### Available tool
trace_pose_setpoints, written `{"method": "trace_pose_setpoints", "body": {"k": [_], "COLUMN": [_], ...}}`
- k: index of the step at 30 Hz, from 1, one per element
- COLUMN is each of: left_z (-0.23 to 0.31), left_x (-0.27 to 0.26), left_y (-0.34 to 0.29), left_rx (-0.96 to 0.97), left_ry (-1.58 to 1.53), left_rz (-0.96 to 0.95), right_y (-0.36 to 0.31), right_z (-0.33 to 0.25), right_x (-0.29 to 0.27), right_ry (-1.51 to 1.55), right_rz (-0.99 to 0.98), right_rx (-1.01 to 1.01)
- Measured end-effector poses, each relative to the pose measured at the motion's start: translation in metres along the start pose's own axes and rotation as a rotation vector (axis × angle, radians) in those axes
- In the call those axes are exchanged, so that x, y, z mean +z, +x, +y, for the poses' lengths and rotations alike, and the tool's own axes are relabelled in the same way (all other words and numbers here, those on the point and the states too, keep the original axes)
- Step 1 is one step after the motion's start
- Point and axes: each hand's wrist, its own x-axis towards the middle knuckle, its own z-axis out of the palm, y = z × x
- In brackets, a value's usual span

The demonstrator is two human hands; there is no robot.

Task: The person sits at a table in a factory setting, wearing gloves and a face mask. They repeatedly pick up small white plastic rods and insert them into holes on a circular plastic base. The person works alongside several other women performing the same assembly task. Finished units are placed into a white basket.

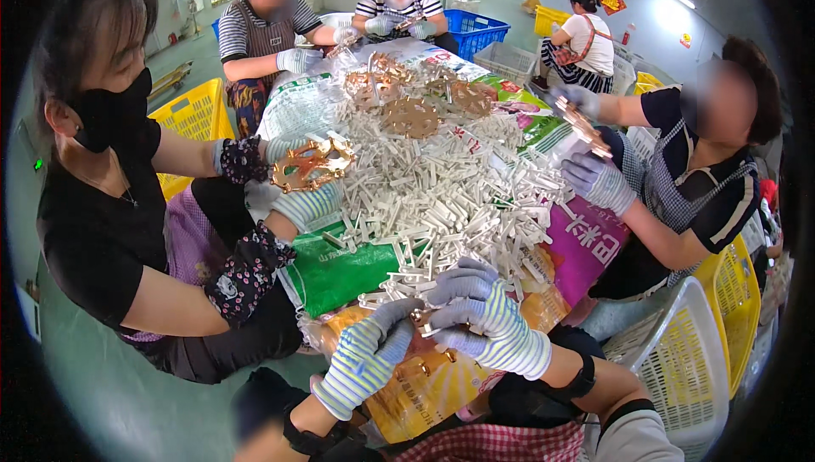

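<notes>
My left hand (pixel 361 362), in a striped knit glove with a grey palm, is closed in a pinch at the near edge of the table. Facing it, my right hand (pixel 494 322) wears a matching glove, its fingers also closed. Between the fingertips of both is a copper-coloured metal part (pixel 422 323), mostly hidden by the gloves, so its full shape cannot be made out. Just beyond my hands spreads a big heap of short white strips (pixel 441 199). Printed plastic sacks, one yellow (pixel 437 402) and one green (pixel 352 271), lie beneath.
Several copper-coloured notched discs (pixel 412 117) rest on the heap's far side. A co-worker at left holds a similar disc (pixel 312 165); one at right holds another (pixel 584 126). More people sit beyond. Baskets stand around: white (pixel 679 360), yellow (pixel 193 118), blue (pixel 475 30).
</notes>
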Motion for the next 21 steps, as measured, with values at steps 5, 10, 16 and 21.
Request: {"method": "trace_pose_setpoints", "body": {"k": [5,10,16,21], "left_z": [0.001,0.007,0.001,-0.003], "left_x": [0.003,0.002,0.012,0.014], "left_y": [0.0,0.001,-0.001,0.004], "left_rx": [-0.044,-0.165,-0.014,-0.055], "left_ry": [0.011,0.042,-0.022,-0.074], "left_rz": [-0.029,-0.054,-0.003,0.006], "right_y": [-0.005,-0.005,-0.012,-0.012], "right_z": [0.009,0.013,0.019,0.011], "right_x": [0.009,0.01,0.011,0.006], "right_ry": [0.12,0.14,0.153,0.226], "right_rz": [0.002,-0.027,-0.092,-0.091], "right_rx": [0.059,0.045,0.083,0.188]}}
